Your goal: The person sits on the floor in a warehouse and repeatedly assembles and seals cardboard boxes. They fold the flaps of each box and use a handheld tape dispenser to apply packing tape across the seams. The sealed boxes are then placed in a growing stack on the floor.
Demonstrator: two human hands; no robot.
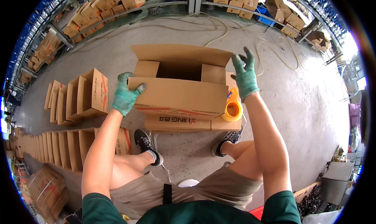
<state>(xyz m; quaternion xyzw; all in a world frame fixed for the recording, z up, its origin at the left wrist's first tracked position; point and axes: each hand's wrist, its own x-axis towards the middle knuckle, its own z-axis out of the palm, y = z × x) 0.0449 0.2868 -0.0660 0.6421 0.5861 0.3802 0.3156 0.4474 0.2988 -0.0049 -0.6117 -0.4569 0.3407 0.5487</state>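
A brown cardboard box (178, 96) stands before me with its top flaps raised and its inside in shadow. My left hand (126, 94), in a green glove, is closed on the box's left edge, the thumb over the near flap. At the right end of the far flap, my right hand (246, 76) is raised, also gloved in green, with its fingers apart and nothing in them. Below it, against the box's right side, sits a yellow-orange tape dispenser (232, 111). Box and dispenser rest on a stack of flattened cartons (178, 124).
Rows of opened cartons (80, 94) stand on the floor at left, with a longer row (58, 147) nearer me. Shelving with small boxes (105, 6) lines the back. A pale hose (278, 57) snakes over the floor. A grey bin (336, 181) is at the near right.
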